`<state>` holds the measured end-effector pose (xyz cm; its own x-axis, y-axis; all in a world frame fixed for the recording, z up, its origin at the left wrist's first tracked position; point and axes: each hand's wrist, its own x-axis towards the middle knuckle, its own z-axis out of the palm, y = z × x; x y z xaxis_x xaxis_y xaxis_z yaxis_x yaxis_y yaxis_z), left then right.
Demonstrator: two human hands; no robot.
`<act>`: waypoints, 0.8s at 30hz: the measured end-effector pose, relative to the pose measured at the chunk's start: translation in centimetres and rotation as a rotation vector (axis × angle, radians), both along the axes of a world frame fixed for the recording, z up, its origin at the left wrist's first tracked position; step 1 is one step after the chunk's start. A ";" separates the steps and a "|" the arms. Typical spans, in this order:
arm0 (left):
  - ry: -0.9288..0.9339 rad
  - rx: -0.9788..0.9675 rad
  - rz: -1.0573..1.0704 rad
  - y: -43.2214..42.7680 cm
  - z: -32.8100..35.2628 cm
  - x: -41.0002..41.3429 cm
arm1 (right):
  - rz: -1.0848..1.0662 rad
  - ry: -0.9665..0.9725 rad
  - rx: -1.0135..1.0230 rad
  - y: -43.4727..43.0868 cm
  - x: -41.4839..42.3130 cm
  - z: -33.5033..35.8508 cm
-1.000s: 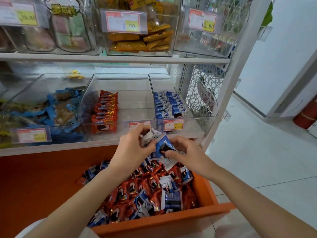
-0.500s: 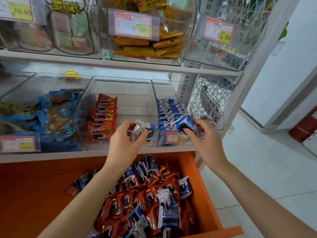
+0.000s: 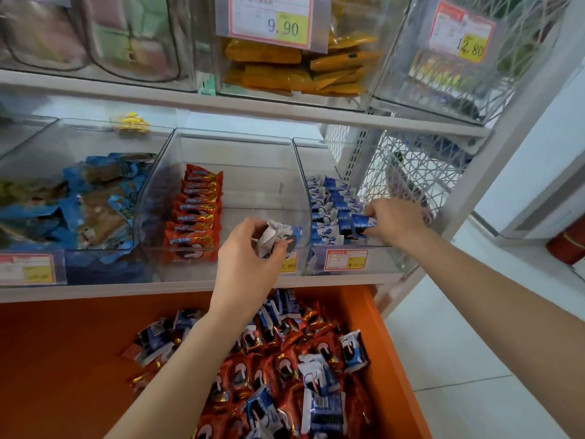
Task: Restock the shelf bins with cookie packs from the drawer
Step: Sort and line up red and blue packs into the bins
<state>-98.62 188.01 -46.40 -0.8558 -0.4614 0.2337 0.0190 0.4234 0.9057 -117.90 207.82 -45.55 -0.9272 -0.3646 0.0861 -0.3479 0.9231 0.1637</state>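
Right hand [image 3: 392,221] is over the front of the right bin [image 3: 380,258], at the right end of the shelf [image 3: 95,291], and its fingers pinch one blue pack [image 3: 364,224] by the edge. The pack is touching or just above the blue row [image 3: 329,207] already lined up in there, can't tell which. Left hand [image 3: 243,248] hangs in front of the middle bin [image 3: 253,172], near its front right corner, fingers curled round a crumpled bunch [image 3: 278,237] of blue-and-white packs; can't tell how many are in it. The middle bin has red packs [image 3: 196,213] stacked along its left wall, and the rest of its floor is bare. The left bin [image 3: 31,147] is full of bigger blue bags [image 3: 95,201]. Below the shelf the orange drawer [image 3: 63,359] is pulled out, with a messy pile [image 3: 285,369] of red and blue cookie packs heaped toward its right side. Up top there's a bin of yellow packs [image 3: 285,68] behind a 9.90 tag [image 3: 272,20].
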 end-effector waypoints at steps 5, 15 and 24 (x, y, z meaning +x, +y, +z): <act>0.002 0.014 0.001 -0.7 -0.4 -0.2 | 0.040 -0.166 0.106 -0.3 -1.9 -0.7; -0.026 0.028 -0.013 -0.8 -0.9 -0.8 | 0.169 -0.291 0.047 -0.9 -3.3 -1.1; 0.006 0.033 -0.096 0.6 -0.5 -0.5 | 0.191 -0.316 -0.039 -0.8 -2.9 -1.7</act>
